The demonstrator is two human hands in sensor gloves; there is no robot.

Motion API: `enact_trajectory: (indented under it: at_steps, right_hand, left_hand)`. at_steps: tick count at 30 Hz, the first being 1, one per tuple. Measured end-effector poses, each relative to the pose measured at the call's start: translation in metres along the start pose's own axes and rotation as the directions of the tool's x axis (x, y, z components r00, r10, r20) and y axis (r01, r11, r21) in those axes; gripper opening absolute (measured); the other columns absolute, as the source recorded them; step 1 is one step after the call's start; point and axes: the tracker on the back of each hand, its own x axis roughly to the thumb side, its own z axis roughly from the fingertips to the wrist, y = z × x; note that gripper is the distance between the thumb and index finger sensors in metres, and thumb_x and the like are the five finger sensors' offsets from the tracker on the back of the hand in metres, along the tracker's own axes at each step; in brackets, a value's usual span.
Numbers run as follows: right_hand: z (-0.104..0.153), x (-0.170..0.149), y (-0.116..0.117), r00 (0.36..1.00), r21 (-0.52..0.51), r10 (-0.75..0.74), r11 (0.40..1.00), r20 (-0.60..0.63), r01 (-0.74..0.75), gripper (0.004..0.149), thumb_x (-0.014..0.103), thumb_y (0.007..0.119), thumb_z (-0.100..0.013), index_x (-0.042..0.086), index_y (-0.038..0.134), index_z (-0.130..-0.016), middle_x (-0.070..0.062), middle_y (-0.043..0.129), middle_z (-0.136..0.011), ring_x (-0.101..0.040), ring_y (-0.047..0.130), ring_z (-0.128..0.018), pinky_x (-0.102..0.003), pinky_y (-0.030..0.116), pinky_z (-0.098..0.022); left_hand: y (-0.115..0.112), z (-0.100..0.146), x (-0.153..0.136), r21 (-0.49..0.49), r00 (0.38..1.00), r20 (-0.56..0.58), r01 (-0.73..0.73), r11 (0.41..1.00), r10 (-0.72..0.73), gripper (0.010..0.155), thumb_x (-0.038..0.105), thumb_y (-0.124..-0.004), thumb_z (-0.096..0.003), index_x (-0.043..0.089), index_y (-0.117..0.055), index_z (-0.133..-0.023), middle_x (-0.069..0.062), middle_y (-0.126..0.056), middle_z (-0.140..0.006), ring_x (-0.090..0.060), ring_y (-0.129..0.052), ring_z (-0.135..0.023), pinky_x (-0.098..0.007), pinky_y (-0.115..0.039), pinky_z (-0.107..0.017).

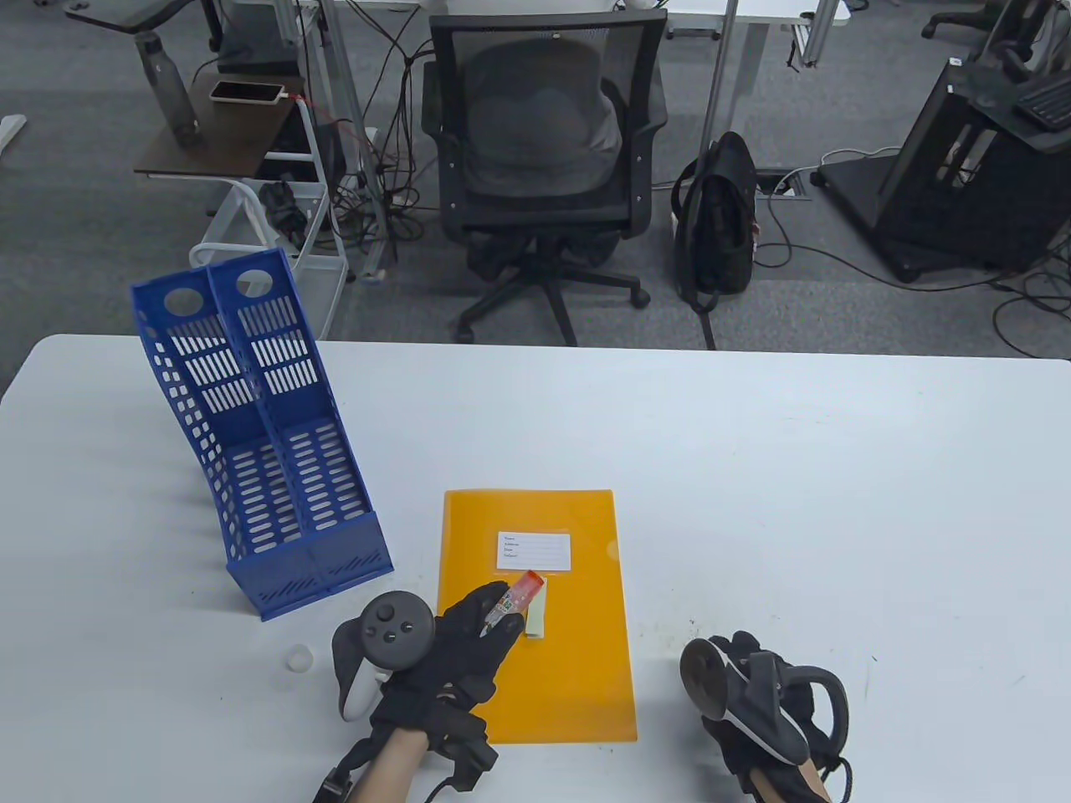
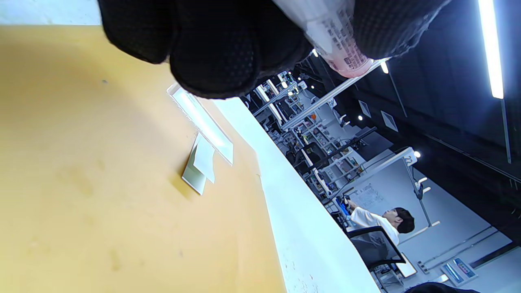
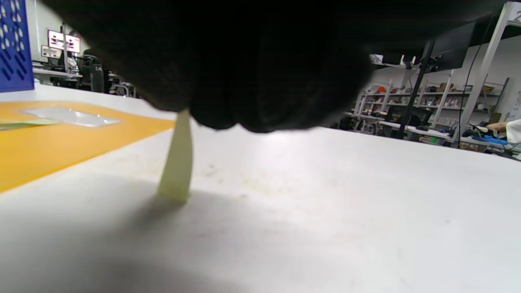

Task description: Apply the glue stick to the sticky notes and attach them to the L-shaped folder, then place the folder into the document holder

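Observation:
The orange L-shaped folder [image 1: 577, 669] lies flat in front of me, with a white label [image 1: 534, 551] on it. My left hand [image 1: 500, 612] grips the glue stick [image 1: 517, 595], its red end pointing away over the folder. A pale yellow sticky note [image 1: 538, 617] lies on the folder just under the stick, also seen as a note [image 2: 199, 167] with one edge lifted. My right hand [image 1: 740, 654] rests on the table right of the folder. Another pale yellow sticky note [image 3: 177, 162] hangs from under its fingers down to the table. The blue document holder [image 1: 268, 468] stands at the left.
A small white cap [image 1: 299, 658] lies on the table left of my left hand. The white table [image 1: 837, 502] stretches to the right and back. Beyond its far edge stand an office chair [image 1: 544, 159] and a black backpack [image 1: 715, 222].

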Motion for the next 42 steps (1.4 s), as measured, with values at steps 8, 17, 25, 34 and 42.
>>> enact_trajectory:
  at_steps: [8,17,25,34,42]
  right_hand:
    - [-0.005,0.001,-0.009,0.999,-0.032,-0.025,0.999,-0.022,0.025,0.037,0.036,0.088,-0.045,0.009,0.096,-0.068,-0.018,0.096,-0.064,-0.027,0.098,-0.033,-0.034,0.084,-0.012]
    - [-0.010,0.046,-0.030,0.985,-0.098,-0.154,0.982,0.082,0.161,0.037,0.040,0.086,-0.046,0.013,0.096,-0.070,-0.016,0.097,-0.066,-0.028,0.099,-0.034,-0.034,0.085,-0.013]
    - [-0.010,0.122,-0.023,0.854,0.160,-0.394,0.919,0.341,0.361,0.039,0.039,0.087,-0.045,0.014,0.096,-0.073,-0.016,0.097,-0.068,-0.027,0.100,-0.036,-0.034,0.086,-0.014]
    - [-0.016,0.128,0.012,0.870,0.267,-0.434,0.890,0.236,0.371,0.039,0.036,0.086,-0.046,0.006,0.094,-0.070,-0.017,0.101,-0.056,-0.021,0.101,-0.021,-0.029,0.086,-0.007]
    - [-0.019,0.117,0.019,0.918,0.190,-0.370,0.920,0.140,0.342,0.040,0.037,0.087,-0.047,0.003,0.095,-0.064,-0.012,0.103,-0.043,-0.018,0.101,-0.014,-0.027,0.086,-0.003]
  left_hand:
    - [0.004,0.000,-0.002,0.009,1.000,-0.010,0.010,1.000,-0.010,0.060,0.053,-0.075,-0.0504,0.023,-0.068,-0.102,-0.008,-0.090,-0.076,-0.026,-0.095,-0.058,-0.057,-0.072,-0.062]
    - [0.016,0.002,-0.003,0.047,1.000,-0.010,0.016,0.999,-0.016,0.060,0.053,-0.077,-0.0502,0.023,-0.068,-0.102,-0.007,-0.091,-0.076,-0.026,-0.096,-0.058,-0.057,-0.071,-0.062]
    - [0.028,0.006,-0.005,0.074,0.999,-0.030,0.031,0.997,-0.028,0.059,0.050,-0.072,-0.0524,0.024,-0.063,-0.105,-0.008,-0.084,-0.083,-0.028,-0.090,-0.067,-0.059,-0.066,-0.066]
    - [0.028,0.005,0.000,0.090,0.991,-0.021,0.137,0.986,-0.136,0.063,0.048,-0.083,-0.0492,0.028,-0.060,-0.104,-0.001,-0.089,-0.083,-0.029,-0.092,-0.071,-0.059,-0.067,-0.067]
    - [0.017,0.009,0.023,0.110,0.952,0.121,0.267,0.957,-0.279,0.048,0.047,-0.086,-0.0483,0.030,-0.076,-0.092,-0.008,-0.088,-0.065,-0.026,-0.087,-0.061,-0.060,-0.064,-0.068]
